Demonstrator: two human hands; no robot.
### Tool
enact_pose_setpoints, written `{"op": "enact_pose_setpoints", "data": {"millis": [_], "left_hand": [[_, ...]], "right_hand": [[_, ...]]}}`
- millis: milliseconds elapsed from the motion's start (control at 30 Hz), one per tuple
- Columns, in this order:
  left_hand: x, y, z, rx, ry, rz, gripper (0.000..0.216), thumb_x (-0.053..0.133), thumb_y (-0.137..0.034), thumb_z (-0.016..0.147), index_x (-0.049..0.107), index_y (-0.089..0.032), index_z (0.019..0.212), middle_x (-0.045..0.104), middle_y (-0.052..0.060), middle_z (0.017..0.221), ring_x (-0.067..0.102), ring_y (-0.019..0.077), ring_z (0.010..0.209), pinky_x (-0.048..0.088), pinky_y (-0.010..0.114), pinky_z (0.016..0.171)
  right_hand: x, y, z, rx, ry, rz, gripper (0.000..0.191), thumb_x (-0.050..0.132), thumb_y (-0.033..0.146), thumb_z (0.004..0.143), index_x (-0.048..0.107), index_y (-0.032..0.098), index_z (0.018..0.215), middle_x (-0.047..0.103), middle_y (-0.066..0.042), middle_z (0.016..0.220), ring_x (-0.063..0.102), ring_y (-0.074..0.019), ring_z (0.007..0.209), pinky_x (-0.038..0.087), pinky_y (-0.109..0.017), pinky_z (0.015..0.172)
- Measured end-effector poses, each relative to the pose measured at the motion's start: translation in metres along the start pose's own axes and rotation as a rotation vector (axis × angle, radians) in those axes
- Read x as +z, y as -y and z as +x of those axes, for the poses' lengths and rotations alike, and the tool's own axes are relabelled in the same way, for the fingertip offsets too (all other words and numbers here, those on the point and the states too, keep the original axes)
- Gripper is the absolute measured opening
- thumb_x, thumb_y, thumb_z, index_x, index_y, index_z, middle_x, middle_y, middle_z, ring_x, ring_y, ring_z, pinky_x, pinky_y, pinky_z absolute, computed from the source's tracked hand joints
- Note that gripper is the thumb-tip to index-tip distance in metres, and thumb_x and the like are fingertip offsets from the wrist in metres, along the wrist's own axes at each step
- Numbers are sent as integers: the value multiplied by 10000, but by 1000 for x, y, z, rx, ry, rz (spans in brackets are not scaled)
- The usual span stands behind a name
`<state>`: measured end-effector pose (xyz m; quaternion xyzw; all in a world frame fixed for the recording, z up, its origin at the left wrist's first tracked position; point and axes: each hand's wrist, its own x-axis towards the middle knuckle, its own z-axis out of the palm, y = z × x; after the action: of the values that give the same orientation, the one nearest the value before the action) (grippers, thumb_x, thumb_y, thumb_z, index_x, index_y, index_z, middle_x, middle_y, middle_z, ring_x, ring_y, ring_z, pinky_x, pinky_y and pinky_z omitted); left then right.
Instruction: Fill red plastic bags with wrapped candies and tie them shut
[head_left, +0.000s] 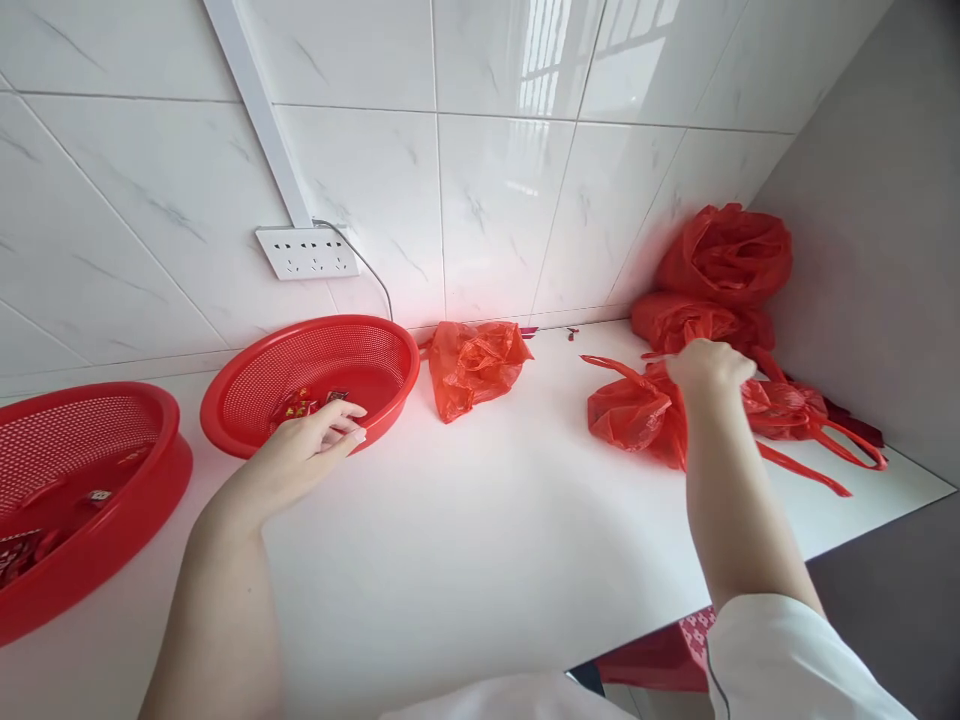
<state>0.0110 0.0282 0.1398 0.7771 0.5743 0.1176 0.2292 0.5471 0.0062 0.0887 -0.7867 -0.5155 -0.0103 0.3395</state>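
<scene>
Reaching to the right side of the counter (465, 560), the right hand (709, 364) was turned with its back to the view and its fingertips hidden, so I could not tell whether it pinched any plastic. Just left of that wrist sat a small red bag (634, 415) with a strap sticking out to the left, and just right lay another red bag (787, 408), its straps trailing near and right. The left hand (322, 440) hung at the near rim of the middle basket (379, 350), its fingers loosely curled and the thumb apart from them, with nothing seen between. Small wrapped packets (298, 405) lay inside that basket. Between the hands, by the far wall (495, 210), a crumpled bag (480, 368) rested. Two big red bundles (727, 255) were stacked in the far right corner, and a second basket (131, 535) stood at the left edge
</scene>
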Motion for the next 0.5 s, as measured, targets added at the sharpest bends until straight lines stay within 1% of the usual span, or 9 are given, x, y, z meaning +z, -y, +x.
{"op": "enact_pose_setpoints", "data": {"millis": [100, 167, 200, 233, 300, 333, 367, 433, 500], "left_hand": [[1, -1, -1, -3, 17, 2, 370, 473, -539, 867, 598, -347, 1159, 693, 32, 1102, 641, 251, 1059, 553, 322, 765], [2, -4, -3, -10, 32, -6, 379, 460, -549, 871, 586, -356, 1173, 682, 27, 1132, 632, 247, 1077, 551, 326, 777], [2, -5, -4, -12, 42, -9, 379, 453, -552, 874, 580, -364, 1178, 679, 19, 1141, 628, 244, 1084, 550, 327, 782], [2, -7, -5, -11, 53, -9, 378, 446, -553, 878, 574, -370, 1183, 677, 12, 1143, 624, 240, 1091, 549, 328, 789], [2, -9, -8, -6, 65, -4, 377, 437, -550, 883, 563, -375, 1192, 676, 5, 1140, 622, 236, 1092, 548, 332, 791], [2, -10, -9, -1, 66, 1, 376, 434, -546, 887, 560, -373, 1196, 674, 5, 1141, 622, 236, 1089, 548, 335, 790], [1, -11, -11, 2, 64, 8, 374, 432, -542, 889, 558, -371, 1196, 673, 7, 1138, 623, 238, 1083, 549, 339, 784], [0, -11, -13, 4, 68, 18, 368, 429, -534, 894, 555, -368, 1196, 680, 9, 1111, 628, 243, 1066, 551, 346, 765], [0, -11, -15, 20, 78, -2, 354, 431, -522, 900, 559, -365, 1189, 688, 5, 1081, 631, 238, 1056, 550, 352, 780]], "right_hand": [[43, 48, -8, 22, 36, -120, 211, 580, 372, 757, 643, 174, 791, 652, -199, 845, 595, -398, 930, 418, -587, 784], [77, 84, -14, -113, 99, -136, 282, 555, 379, 808, 648, 194, 999, 664, -167, 1058, 591, -339, 1016, 446, -512, 846], [95, 101, -17, -287, 144, -175, 366, 522, 348, 844, 598, 180, 1160, 623, -179, 1191, 562, -327, 1103, 448, -493, 880], [112, 115, -20, -356, 156, -180, 453, 548, 310, 834, 536, 183, 1269, 557, -171, 1317, 503, -314, 1206, 416, -487, 956], [146, 137, -23, -492, 147, -240, 671, 637, 282, 777, 417, 187, 1403, 341, -161, 1516, 299, -344, 1383, 245, -581, 1087], [160, 145, -25, -536, 144, -261, 709, 670, 274, 750, 419, 198, 1409, 266, -149, 1555, 220, -363, 1417, 156, -628, 1104], [172, 150, -26, -574, 141, -277, 670, 675, 254, 745, 465, 205, 1379, 239, -138, 1567, 182, -370, 1429, 84, -659, 1106], [188, 158, -27, -608, 142, -279, 431, 591, 180, 799, 605, 202, 1230, 312, -127, 1539, 226, -343, 1420, 22, -659, 1114], [190, 164, -30, -578, 77, -232, 348, 453, 95, 851, 672, 191, 1104, 428, -125, 1468, 320, -294, 1379, 27, -622, 1133]]}}
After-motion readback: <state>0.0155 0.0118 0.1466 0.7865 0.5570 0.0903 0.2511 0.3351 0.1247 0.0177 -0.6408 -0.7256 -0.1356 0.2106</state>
